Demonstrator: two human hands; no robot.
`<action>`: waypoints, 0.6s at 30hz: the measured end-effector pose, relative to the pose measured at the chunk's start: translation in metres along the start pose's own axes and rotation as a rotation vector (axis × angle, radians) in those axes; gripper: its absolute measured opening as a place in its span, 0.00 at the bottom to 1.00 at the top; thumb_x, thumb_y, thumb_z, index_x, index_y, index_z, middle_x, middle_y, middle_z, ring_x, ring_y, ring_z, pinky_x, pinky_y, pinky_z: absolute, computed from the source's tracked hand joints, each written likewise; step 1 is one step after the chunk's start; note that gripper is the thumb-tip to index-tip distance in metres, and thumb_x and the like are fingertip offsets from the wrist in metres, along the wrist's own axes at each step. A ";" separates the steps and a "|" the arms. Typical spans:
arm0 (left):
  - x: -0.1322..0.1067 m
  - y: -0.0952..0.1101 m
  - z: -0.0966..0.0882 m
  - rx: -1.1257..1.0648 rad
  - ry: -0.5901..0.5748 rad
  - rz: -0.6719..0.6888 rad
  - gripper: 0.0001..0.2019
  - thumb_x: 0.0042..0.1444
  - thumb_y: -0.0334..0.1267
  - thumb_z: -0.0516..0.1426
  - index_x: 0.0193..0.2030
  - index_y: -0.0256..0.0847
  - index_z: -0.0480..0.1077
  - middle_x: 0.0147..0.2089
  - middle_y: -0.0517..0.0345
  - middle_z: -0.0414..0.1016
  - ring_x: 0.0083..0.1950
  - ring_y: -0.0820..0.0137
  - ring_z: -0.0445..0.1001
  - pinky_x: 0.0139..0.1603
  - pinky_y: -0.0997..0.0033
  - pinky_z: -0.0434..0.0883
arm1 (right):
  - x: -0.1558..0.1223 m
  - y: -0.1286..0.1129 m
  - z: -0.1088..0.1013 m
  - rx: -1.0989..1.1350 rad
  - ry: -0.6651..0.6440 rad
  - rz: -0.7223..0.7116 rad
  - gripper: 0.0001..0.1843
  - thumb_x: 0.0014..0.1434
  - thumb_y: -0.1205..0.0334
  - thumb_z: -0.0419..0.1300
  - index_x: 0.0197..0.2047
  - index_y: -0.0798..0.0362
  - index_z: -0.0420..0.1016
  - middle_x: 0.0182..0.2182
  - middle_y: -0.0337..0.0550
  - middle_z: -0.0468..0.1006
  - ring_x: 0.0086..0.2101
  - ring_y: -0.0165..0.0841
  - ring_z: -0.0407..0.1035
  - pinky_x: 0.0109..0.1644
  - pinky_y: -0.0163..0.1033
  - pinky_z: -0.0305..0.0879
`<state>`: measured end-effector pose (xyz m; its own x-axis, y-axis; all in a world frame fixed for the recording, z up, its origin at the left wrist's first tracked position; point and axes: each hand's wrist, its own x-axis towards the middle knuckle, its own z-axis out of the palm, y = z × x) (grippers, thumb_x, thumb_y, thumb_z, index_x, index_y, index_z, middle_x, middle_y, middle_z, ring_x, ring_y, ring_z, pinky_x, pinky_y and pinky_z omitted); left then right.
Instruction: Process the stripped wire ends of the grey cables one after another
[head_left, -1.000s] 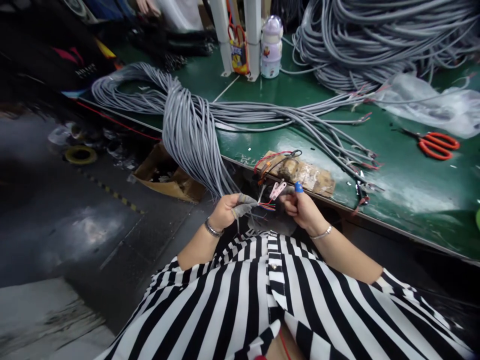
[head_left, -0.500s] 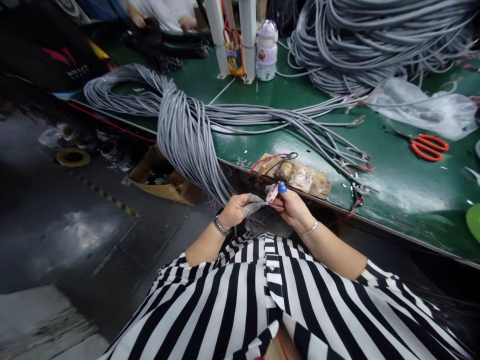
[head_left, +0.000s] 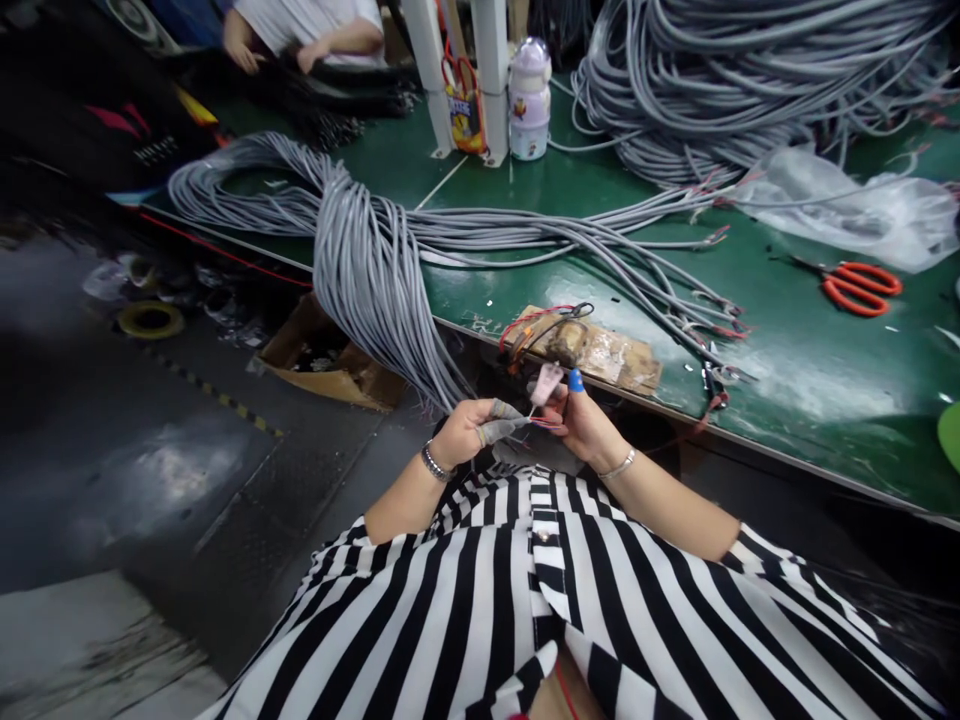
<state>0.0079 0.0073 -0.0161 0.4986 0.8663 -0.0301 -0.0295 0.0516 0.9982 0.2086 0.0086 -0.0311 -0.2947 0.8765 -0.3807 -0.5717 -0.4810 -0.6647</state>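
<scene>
Head cam, looking down: my left hand [head_left: 469, 435] is clenched round the end of a grey cable [head_left: 454, 401], just off the near edge of the green table [head_left: 787, 380], above my striped shirt [head_left: 525, 600]. Thin coloured wires [head_left: 541, 421] poke out rightward to my right hand [head_left: 583, 425], which is gripping a small pink tool [head_left: 546, 381]. The cable comes off the big grey cable bundle [head_left: 371, 270] that droops over the table edge. Orange scissors [head_left: 862, 288] lie far right.
</scene>
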 end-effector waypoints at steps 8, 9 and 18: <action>-0.030 -0.001 -0.003 0.019 -0.002 -0.017 0.16 0.53 0.47 0.65 0.37 0.32 0.78 0.32 0.49 0.81 0.33 0.69 0.78 0.37 0.73 0.75 | -0.008 -0.004 -0.009 -0.080 -0.020 -0.005 0.35 0.41 0.26 0.63 0.28 0.54 0.68 0.24 0.37 0.69 0.18 0.20 0.40 0.17 0.29 0.29; -0.032 -0.002 -0.004 0.029 -0.003 -0.019 0.16 0.53 0.46 0.65 0.37 0.32 0.78 0.33 0.49 0.81 0.33 0.69 0.78 0.38 0.73 0.75 | -0.009 -0.004 -0.010 -0.096 -0.019 -0.010 0.36 0.42 0.26 0.62 0.29 0.54 0.70 0.23 0.37 0.67 0.18 0.20 0.40 0.18 0.30 0.29; -0.032 -0.015 -0.025 0.648 -0.220 -0.042 0.13 0.57 0.45 0.60 0.42 0.38 0.78 0.39 0.52 0.81 0.41 0.67 0.78 0.46 0.70 0.72 | -0.028 -0.022 -0.018 -0.484 0.089 -0.368 0.27 0.54 0.36 0.61 0.26 0.54 0.73 0.18 0.37 0.65 0.18 0.23 0.46 0.20 0.33 0.40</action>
<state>-0.0290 -0.0088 -0.0312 0.6546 0.7453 -0.1266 0.4839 -0.2844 0.8277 0.2430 -0.0053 -0.0171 -0.0673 0.9917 -0.1094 -0.2053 -0.1211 -0.9712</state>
